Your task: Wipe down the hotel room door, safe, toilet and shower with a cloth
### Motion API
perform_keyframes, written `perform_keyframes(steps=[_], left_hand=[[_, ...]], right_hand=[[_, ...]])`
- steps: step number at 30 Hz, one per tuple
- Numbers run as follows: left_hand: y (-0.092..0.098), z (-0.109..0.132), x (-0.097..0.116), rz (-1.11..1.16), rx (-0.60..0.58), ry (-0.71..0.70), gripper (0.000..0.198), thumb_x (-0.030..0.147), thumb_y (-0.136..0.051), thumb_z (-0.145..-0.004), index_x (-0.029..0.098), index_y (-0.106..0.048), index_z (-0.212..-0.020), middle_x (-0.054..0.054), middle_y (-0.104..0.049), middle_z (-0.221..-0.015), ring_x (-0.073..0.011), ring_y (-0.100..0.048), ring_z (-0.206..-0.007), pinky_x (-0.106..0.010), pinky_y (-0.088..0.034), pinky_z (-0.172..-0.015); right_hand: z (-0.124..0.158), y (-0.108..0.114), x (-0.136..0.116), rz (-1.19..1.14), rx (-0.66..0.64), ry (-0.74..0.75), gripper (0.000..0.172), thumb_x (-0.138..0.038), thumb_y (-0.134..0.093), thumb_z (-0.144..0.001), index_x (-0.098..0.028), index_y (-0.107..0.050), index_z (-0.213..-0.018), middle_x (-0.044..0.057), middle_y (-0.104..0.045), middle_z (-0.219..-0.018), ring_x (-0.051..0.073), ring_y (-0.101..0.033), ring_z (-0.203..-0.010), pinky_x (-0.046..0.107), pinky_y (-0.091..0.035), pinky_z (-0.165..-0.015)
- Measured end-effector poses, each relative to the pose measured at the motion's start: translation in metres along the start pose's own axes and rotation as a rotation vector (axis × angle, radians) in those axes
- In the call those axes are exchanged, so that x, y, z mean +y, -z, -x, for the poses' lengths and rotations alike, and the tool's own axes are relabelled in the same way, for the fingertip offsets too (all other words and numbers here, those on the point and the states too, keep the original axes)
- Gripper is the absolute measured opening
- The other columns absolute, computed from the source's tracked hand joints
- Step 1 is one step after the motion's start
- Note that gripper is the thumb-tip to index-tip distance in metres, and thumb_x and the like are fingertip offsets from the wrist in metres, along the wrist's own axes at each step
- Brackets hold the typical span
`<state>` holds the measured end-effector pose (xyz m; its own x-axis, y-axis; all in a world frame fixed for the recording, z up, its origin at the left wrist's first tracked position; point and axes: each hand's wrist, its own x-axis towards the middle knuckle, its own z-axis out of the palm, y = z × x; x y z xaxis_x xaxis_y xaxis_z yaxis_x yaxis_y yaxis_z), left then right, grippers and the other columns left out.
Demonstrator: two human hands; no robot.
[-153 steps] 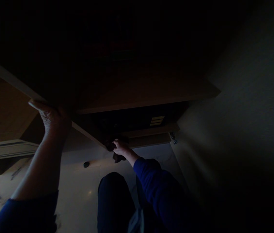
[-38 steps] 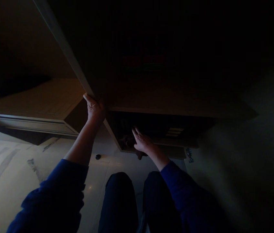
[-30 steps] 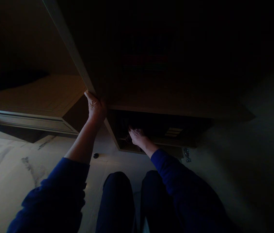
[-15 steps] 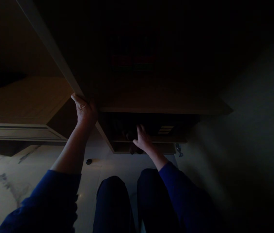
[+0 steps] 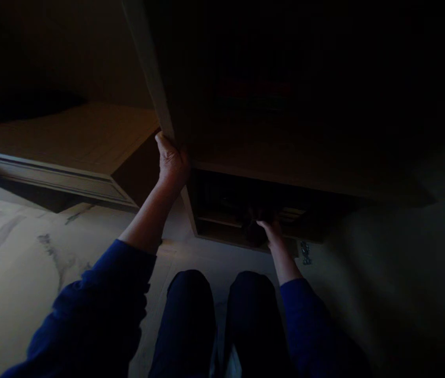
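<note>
dark cloth (image 5: pixel 254 234), apparently soft and light, is pressed on the low shelf (image 5: pixel 222 221) inside the cabinet by the right hand (image 5: pixel 273 232), fingers curled on it; best bunched in the palm. the cabinet door edge (image 5: pixel 155 84) is gripped by the left hand (image 5: pixel 170 163).

Very dim; floor (image 5: pixel 18 273) palely lit from left, cabinet interior (image 5: pixel 285 105) black.
</note>
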<state>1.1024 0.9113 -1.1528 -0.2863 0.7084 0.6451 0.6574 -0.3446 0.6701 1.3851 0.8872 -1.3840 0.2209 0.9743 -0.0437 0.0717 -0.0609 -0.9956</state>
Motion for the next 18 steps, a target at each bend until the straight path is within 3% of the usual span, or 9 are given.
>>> perform_keyframes(steps=[2,4,9,12,15,18], left_hand=[[-0.002,0.0,-0.001,-0.044,0.024,-0.011,0.046,0.016,-0.046,-0.078,0.009,-0.031,-0.122,-0.024,-0.044,-0.129,-0.0298,-0.031,-0.137,-0.047,-0.018,-0.119],[-0.002,-0.001,-0.002,-0.063,0.034,-0.014,0.049,0.015,-0.047,-0.079,0.008,-0.03,-0.124,-0.024,-0.045,-0.126,-0.0295,-0.039,-0.132,-0.045,-0.024,-0.116],[-0.002,0.0,-0.001,-0.08,0.032,-0.009,0.05,0.013,-0.047,-0.078,0.007,-0.029,-0.124,-0.025,-0.045,-0.127,-0.0292,-0.041,-0.129,-0.044,-0.026,-0.115],[-0.003,0.0,-0.001,-0.042,0.058,-0.037,0.046,0.011,-0.046,-0.077,0.012,-0.031,-0.121,-0.022,-0.048,-0.124,-0.0266,-0.042,-0.128,-0.042,-0.028,-0.114],[-0.004,0.0,-0.001,-0.029,0.074,-0.041,0.045,0.011,-0.045,-0.076,0.013,-0.031,-0.118,-0.022,-0.048,-0.122,-0.0268,-0.046,-0.123,-0.043,-0.031,-0.112],[-0.004,0.0,0.0,-0.031,0.07,-0.037,0.044,0.011,-0.044,-0.076,0.012,-0.031,-0.117,-0.023,-0.048,-0.122,-0.0278,-0.047,-0.12,-0.045,-0.032,-0.111]], right_hand=[[-0.002,-0.003,0.001,-0.117,-0.003,-0.076,0.07,-0.035,-0.052,-0.067,-0.012,-0.042,-0.133,0.017,-0.056,-0.132,0.024,-0.06,-0.114,0.044,-0.049,-0.096],[-0.002,-0.002,0.0,-0.092,-0.008,-0.093,0.065,-0.034,-0.048,-0.07,-0.011,-0.044,-0.129,0.018,-0.057,-0.13,0.024,-0.062,-0.111,0.042,-0.053,-0.091],[0.021,0.005,-0.02,0.074,-0.076,-0.04,0.059,-0.029,-0.059,-0.064,-0.012,-0.055,-0.121,0.017,-0.059,-0.126,0.028,-0.06,-0.113,0.045,-0.05,-0.096],[0.04,-0.021,-0.045,0.51,-0.289,0.274,0.07,-0.016,-0.06,-0.061,-0.011,-0.052,-0.131,0.015,-0.037,-0.149,0.03,-0.051,-0.125,0.042,-0.045,-0.104],[0.044,-0.069,-0.07,1.179,-0.543,0.598,0.083,-0.006,-0.052,-0.068,-0.014,-0.032,-0.148,0.014,-0.009,-0.159,0.03,-0.057,-0.116,0.043,-0.053,-0.094],[0.032,-0.112,-0.083,1.526,-0.595,0.636,0.074,0.0,-0.042,-0.075,-0.011,-0.033,-0.148,0.022,-0.019,-0.154,0.033,-0.061,-0.107,0.051,-0.055,-0.083]])
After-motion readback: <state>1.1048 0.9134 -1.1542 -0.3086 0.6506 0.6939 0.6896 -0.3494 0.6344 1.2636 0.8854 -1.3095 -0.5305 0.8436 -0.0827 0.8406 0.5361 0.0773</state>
